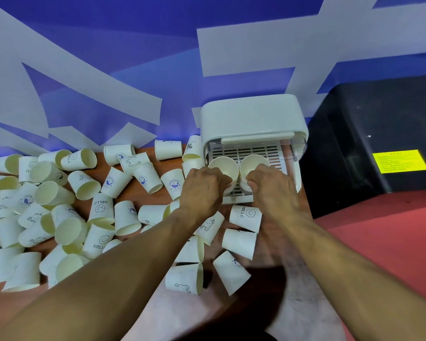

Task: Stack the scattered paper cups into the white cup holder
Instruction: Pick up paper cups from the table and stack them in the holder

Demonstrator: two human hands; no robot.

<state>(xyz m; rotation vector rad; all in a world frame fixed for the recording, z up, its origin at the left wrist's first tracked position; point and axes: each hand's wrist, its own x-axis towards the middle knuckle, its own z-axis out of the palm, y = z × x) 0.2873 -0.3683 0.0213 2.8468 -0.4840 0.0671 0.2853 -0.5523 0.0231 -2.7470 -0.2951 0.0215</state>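
The white cup holder [252, 114] stands against the blue wall, its slatted tray open toward me. Two cream paper cups stand upright side by side on that tray. My left hand [203, 188] grips the left cup [223, 166] at its near side. My right hand [272, 188] grips the right cup [252, 163] the same way. Each cup shows its open mouth; the lower walls are hidden behind my fingers. Whether either cup sits on a stack I cannot tell. Many printed paper cups [81, 207] lie scattered across the wooden table to the left and in front.
A large black box [379, 134] with a yellow label stands right of the holder. Red floor [391, 232] lies beyond the table's right edge. Loose cups such as one marked HELLO [246, 216] lie just below my hands. The blue and white wall closes the back.
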